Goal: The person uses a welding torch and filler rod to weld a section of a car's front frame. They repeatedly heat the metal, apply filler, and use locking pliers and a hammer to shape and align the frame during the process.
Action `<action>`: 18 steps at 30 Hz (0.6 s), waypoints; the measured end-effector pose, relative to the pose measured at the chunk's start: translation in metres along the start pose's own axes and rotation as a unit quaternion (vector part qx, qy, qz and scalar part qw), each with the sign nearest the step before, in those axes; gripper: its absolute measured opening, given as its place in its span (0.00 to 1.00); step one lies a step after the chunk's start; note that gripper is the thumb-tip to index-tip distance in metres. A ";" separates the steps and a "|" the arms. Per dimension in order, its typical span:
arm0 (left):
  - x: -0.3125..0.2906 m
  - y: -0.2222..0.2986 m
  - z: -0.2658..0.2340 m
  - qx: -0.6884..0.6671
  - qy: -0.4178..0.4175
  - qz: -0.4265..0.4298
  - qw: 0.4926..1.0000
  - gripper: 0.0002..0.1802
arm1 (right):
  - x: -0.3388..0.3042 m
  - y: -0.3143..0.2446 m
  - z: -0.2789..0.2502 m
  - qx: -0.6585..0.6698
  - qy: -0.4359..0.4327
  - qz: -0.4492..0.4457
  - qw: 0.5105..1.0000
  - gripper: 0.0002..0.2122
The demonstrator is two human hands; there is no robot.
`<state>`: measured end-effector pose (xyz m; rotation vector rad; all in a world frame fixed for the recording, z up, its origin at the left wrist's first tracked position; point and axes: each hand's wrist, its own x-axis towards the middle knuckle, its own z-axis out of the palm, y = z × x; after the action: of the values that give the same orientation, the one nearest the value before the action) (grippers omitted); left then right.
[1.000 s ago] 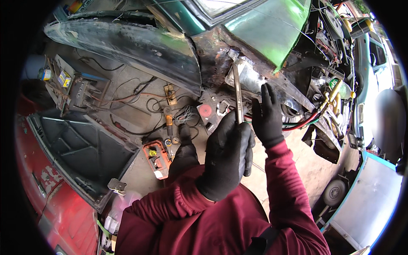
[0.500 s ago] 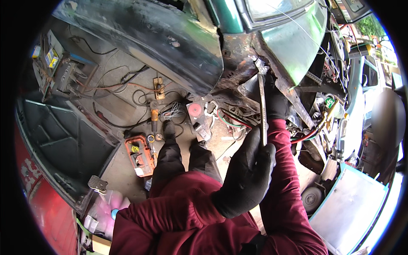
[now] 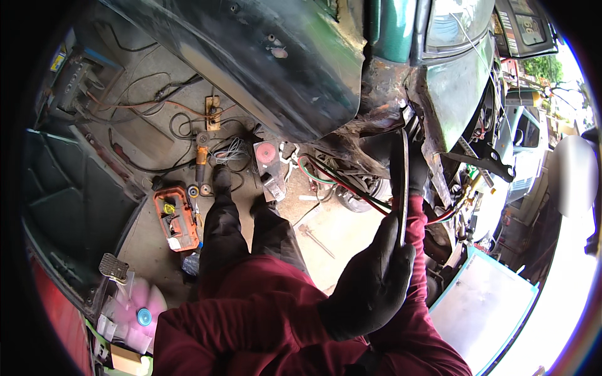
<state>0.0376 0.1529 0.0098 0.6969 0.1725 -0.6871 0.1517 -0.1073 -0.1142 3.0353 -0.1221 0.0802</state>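
**Right hand now in at the rusted bodywork, bar upright in the left**

A second ago I had the right hand (image 3: 417,172) out in plain sight, fingers extended in front of the silvery sheet metal. Now its arm stretches up the frame and the hand is in the shadow beside the rusted edge (image 3: 427,128) of the car body, below the green panel (image 3: 461,94). The view has shifted too, so the dark door (image 3: 282,72) fills more of the top.

The left hand (image 3: 370,282) keeps its grip: its fingers are wrapped around the long metal bar (image 3: 405,188), which points up the frame toward the rusted corner. For the work, I judge this means both hands are directed at one patch of bodywork, the right reaching in while the left holds the bar ready.

What I can't read matters more. The bar crosses in front of the right hand, and black glove merges with black shadow; I cannot tell whether those fingers are spread, pressed together or pinching something. The bar's upper end meets a bright scrap of metal (image 3: 407,114) in my view, but I can't say whether they touch. Its lower end is hidden in the left glove. At far right, glare washes out the background.
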 end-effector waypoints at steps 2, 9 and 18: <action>0.000 0.002 -0.001 0.008 -0.001 0.006 1.000 0.33 | -0.008 -0.001 -0.005 -0.007 -0.024 -0.004 1.000 0.20; 0.000 0.002 -0.002 0.045 0.006 0.025 0.999 0.32 | -0.025 -0.004 -0.017 0.010 -0.050 -0.006 0.999 0.18; 0.002 0.000 0.000 0.009 -0.004 -0.015 1.000 0.33 | -0.051 -0.024 -0.026 0.109 0.013 0.048 0.993 0.22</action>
<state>0.0395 0.1521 0.0092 0.7106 0.1702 -0.7216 0.1018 -0.0766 -0.0937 3.2426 -0.2753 0.1488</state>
